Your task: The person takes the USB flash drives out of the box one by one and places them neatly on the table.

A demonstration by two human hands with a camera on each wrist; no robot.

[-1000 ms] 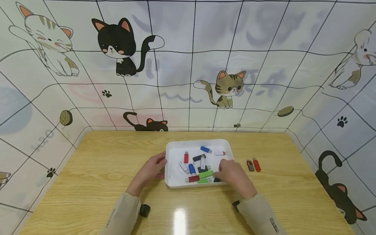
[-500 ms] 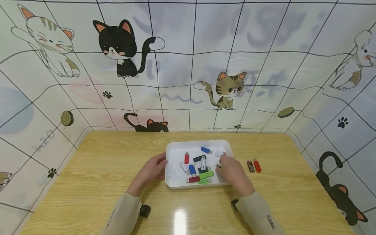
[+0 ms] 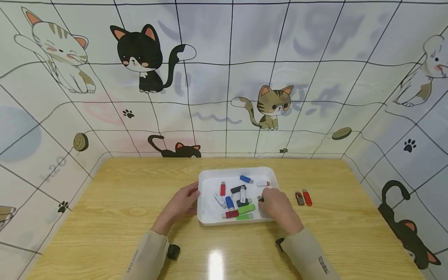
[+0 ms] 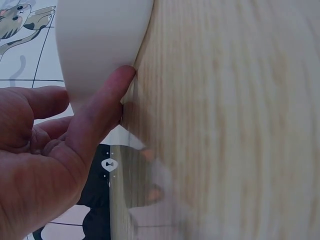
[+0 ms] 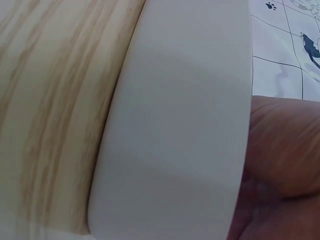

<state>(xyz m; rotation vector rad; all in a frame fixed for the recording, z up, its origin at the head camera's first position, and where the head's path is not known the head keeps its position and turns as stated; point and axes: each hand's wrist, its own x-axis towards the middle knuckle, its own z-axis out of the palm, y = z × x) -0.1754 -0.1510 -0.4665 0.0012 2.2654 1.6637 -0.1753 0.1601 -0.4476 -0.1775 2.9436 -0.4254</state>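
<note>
In the head view, my left hand (image 3: 180, 202) rests against the left outer wall of the white tray (image 3: 211, 221); the left wrist view shows extended fingers (image 4: 102, 100) touching that wall (image 4: 100, 45). Over the tray's right part, my right hand (image 3: 280, 208) pinches a dark USB drive (image 3: 260, 199), mostly hidden by the fingers. A white drive with a red end (image 3: 262, 184) lies just behind it. Left of it are a bright green drive (image 3: 246, 209), a dark red one (image 3: 231, 214) and a silver one (image 3: 242, 194). The tray wall (image 5: 170, 115) largely covers my right hand (image 5: 285, 150) in the right wrist view.
Outside the tray, on the wooden table (image 3: 122, 202) to its right, lie a brown-and-silver USB drive (image 3: 299, 198) and a red one (image 3: 307, 197), side by side. A cat-patterned sheet (image 3: 210, 77) surrounds the table's back and sides.
My right hand has moved from the tray's front right a little further back, bringing the dark drive with it. My left hand has stayed at the tray's left wall.
</note>
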